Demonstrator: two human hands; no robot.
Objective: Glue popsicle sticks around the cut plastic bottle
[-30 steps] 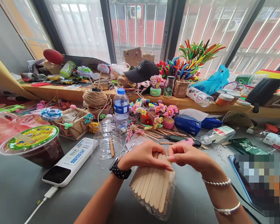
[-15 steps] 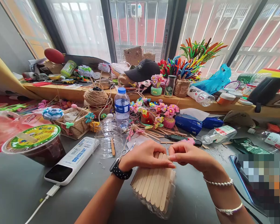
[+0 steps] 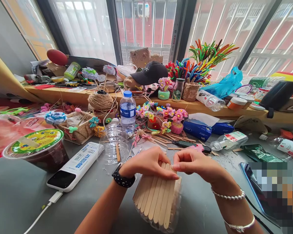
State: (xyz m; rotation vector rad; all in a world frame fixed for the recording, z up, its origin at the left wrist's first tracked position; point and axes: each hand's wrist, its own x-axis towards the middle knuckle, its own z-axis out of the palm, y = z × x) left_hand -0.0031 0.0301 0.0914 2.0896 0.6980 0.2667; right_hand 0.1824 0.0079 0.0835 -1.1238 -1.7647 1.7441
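Note:
A clear plastic pack of flat wooden craft sticks (image 3: 157,200) lies on the grey table (image 3: 14,198) right in front of me. My left hand (image 3: 148,162), with a black watch on the wrist, rests over the pack's far end, thumb stretched across the sticks. My right hand (image 3: 194,162), bracelets on its wrist, pinches the same far end with thumb and forefinger. The two hands nearly touch above the sticks. The far tips of the sticks are hidden under my fingers.
A white power bank (image 3: 75,165) with a cable lies to the left, beside a lidded plastic cup (image 3: 36,149). Behind the hands stand an empty clear bottle (image 3: 113,141), a water bottle (image 3: 127,112), twine spool (image 3: 101,100), paper flowers (image 3: 161,117), tissue packs (image 3: 196,128) and loose sticks.
The pack of sticks has shifted slightly to the left and nearer to me, together with both hands. My grip on its far end looks unchanged.

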